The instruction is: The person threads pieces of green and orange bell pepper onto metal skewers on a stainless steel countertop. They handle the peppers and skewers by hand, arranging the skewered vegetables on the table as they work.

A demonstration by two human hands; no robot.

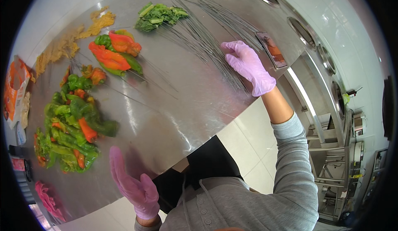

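My right hand (248, 66), in a thin pink glove, rests with curled fingers at the right side of a spread of thin metal skewers (205, 44); whether it grips any is hidden. My left hand (132, 181), gloved too, is at the table's near edge, fingers apart and nothing in it. Left of the skewers lie flattened red and green peppers (115, 57) with skewers through or under them. A large heap of green and red peppers (74, 122) sits farther left. Chopped leafy greens (158, 16) lie at the skewers' far end.
The steel table (161, 116) carries yellowish flat food pieces (59, 50), an orange and white packet (16, 91), a crumpled pink cloth-like item (48, 200) and a phone (271, 50). More skewers (230, 19) lie near the phone. Round openings (301, 32) line the counter at right.
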